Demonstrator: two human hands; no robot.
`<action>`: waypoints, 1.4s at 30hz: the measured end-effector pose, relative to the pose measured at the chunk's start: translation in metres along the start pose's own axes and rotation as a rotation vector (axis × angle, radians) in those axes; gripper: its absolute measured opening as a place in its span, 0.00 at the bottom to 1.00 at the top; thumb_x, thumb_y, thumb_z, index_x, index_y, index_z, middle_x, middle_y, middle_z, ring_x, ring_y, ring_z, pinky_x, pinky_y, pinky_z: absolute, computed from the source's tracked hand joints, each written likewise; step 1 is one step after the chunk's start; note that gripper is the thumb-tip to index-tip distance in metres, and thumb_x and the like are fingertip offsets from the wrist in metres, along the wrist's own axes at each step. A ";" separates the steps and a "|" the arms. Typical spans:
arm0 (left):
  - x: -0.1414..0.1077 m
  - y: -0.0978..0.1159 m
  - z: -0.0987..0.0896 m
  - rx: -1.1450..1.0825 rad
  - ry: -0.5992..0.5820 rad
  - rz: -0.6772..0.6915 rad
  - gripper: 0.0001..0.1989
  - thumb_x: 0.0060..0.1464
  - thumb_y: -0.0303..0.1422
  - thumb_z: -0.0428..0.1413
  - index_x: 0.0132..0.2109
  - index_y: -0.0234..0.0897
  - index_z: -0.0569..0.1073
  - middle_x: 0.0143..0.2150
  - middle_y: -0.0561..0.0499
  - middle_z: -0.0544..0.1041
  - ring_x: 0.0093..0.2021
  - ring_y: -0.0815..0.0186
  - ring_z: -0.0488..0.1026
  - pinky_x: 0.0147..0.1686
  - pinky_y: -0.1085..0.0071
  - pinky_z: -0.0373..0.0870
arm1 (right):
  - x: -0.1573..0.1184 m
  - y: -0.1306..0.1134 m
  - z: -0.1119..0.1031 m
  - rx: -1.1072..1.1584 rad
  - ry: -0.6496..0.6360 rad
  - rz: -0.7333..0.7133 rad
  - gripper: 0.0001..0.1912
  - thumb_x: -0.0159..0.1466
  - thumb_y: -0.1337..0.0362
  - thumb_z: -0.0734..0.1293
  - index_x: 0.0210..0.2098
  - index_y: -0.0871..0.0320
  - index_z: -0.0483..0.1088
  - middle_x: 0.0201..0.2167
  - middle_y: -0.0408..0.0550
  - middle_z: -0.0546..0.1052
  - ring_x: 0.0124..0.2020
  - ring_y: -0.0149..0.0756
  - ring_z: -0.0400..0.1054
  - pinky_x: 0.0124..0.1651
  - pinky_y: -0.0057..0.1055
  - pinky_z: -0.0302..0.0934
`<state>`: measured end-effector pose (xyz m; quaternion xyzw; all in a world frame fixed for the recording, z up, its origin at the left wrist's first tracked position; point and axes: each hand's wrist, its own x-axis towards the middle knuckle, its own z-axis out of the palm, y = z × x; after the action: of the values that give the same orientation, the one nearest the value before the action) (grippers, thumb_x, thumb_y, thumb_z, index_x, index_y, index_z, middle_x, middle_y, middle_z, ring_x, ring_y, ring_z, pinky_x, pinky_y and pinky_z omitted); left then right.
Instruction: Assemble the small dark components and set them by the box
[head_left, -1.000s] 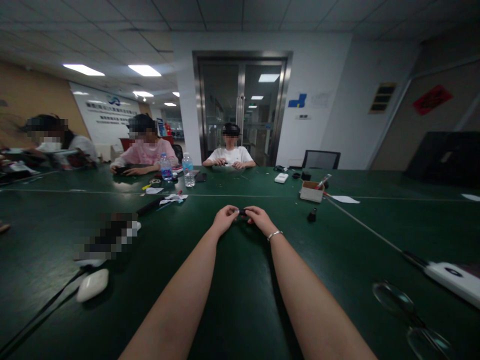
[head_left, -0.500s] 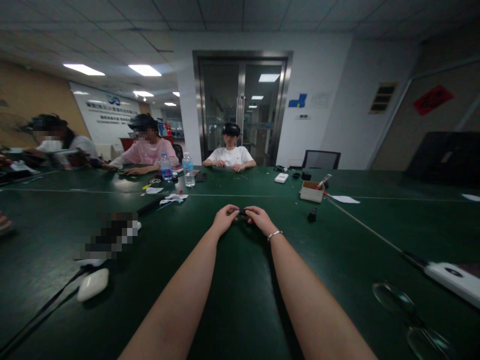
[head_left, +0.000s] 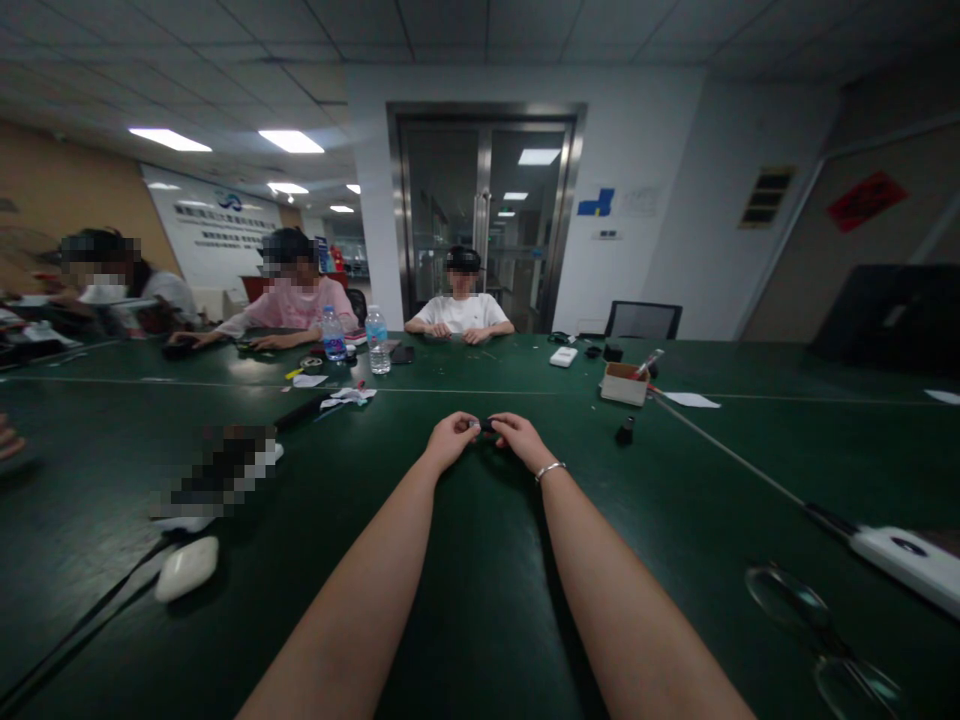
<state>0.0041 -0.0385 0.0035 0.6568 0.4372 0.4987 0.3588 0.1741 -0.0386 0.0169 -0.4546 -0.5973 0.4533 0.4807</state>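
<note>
Both my hands meet over the green table [head_left: 480,560], straight ahead of me. My left hand [head_left: 452,440] is closed, thumb and fingers pinching one end of a small black object [head_left: 486,424]. The other end is pinched by my right hand [head_left: 517,440], which has a silver bracelet [head_left: 551,470] at its wrist. Fingers cover most of the object, so its kind does not show. To the right of my right hand, a separate small black piece [head_left: 625,431] stands on the table.
Right of centre are a small open box [head_left: 624,386] with a pen-like item, and eyeglasses [head_left: 821,630]. A white power bank [head_left: 911,560] lies at the right edge. On the left rests a white case [head_left: 187,570]. Water bottles [head_left: 378,342] and seated people [head_left: 461,312] are across the table.
My hands stay nearly in place, still pinching the small black object; slightly more of it shows between the fingers. At the left, a co-worker's arm in pink has shifted slightly.
</note>
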 end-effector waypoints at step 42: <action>0.000 0.004 0.001 -0.063 0.032 -0.021 0.11 0.48 0.35 0.56 0.39 0.33 0.74 0.30 0.48 0.75 0.29 0.69 0.70 0.31 0.73 0.67 | 0.003 0.006 -0.002 0.010 -0.001 -0.003 0.10 0.59 0.67 0.65 0.40 0.61 0.72 0.27 0.46 0.77 0.18 0.23 0.64 0.24 0.20 0.60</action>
<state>0.0054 -0.0399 0.0066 0.6325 0.4337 0.5190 0.3774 0.1761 -0.0349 0.0121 -0.4511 -0.5960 0.4559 0.4831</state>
